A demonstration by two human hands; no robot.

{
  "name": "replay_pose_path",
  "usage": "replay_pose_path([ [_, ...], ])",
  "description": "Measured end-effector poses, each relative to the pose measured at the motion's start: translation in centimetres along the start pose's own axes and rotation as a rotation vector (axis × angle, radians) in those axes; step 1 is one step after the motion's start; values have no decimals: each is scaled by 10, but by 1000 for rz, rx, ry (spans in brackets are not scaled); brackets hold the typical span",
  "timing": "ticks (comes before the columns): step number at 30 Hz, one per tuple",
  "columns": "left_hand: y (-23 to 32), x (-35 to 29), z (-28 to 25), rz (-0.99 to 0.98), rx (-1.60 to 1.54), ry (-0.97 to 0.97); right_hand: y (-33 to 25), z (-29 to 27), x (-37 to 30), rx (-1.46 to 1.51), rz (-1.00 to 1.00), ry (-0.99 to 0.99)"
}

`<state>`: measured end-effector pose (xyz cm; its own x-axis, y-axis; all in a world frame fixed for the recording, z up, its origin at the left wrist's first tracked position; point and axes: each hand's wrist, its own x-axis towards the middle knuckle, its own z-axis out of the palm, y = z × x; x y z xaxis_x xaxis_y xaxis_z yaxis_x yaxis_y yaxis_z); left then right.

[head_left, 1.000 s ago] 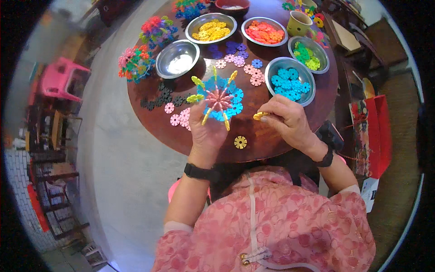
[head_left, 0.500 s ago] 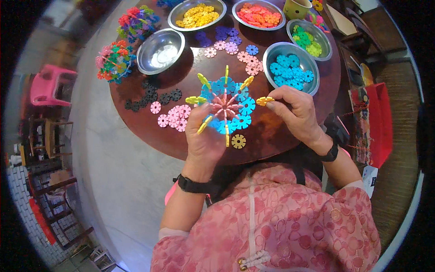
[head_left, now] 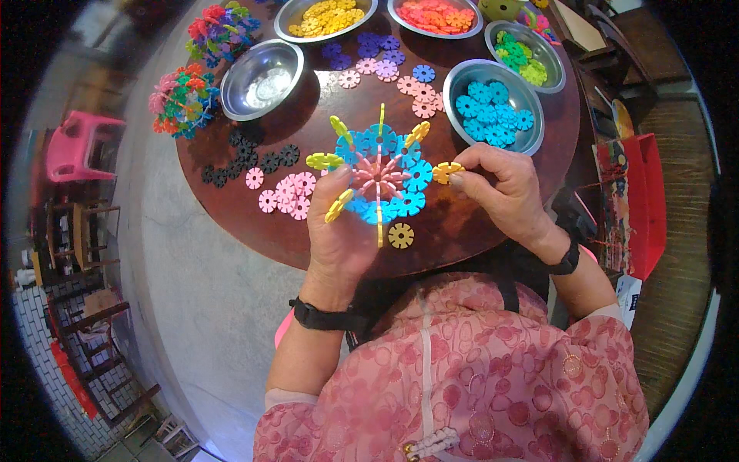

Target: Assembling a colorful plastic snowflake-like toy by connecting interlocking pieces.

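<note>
My left hand [head_left: 336, 219] is closed around the lower left of a flower-shaped assembly [head_left: 380, 142] made of notched plastic discs. Pink discs make its centre, blue ones ring them, and several yellow discs stick out around the rim. Between thumb and fingers my right hand [head_left: 504, 190] pinches an orange-yellow disc [head_left: 445, 172], just right of the blue ring. Whether that disc touches the ring I cannot tell. On the table below the assembly lies a loose tan disc [head_left: 401, 236].
Metal bowls of yellow [head_left: 327, 17], red-orange [head_left: 436, 17], green [head_left: 522, 58] and blue discs [head_left: 493, 112] stand on the round brown table [head_left: 254, 227]. A bare metal bowl [head_left: 262, 80] is at left, beside two colourful disc balls [head_left: 185, 102]. Loose pink [head_left: 289, 192] and black discs [head_left: 245, 154] lie nearby.
The right hand's orange-yellow disc has come slightly closer to the blue ring and shows more of its face. The table and its contents have shifted slightly left and up in view.
</note>
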<state>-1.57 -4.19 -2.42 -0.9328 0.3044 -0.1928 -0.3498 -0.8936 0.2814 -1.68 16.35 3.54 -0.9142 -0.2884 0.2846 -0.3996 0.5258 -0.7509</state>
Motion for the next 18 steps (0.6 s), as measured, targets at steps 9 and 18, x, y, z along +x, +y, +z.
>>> replay_pose_path([
  [9,0,3,-11,-1,39,-49,-8,-1,0,28,57,11],
  [18,-1,4,-14,-47,92,-121,-10,-2,-1,-45,38,-23],
])
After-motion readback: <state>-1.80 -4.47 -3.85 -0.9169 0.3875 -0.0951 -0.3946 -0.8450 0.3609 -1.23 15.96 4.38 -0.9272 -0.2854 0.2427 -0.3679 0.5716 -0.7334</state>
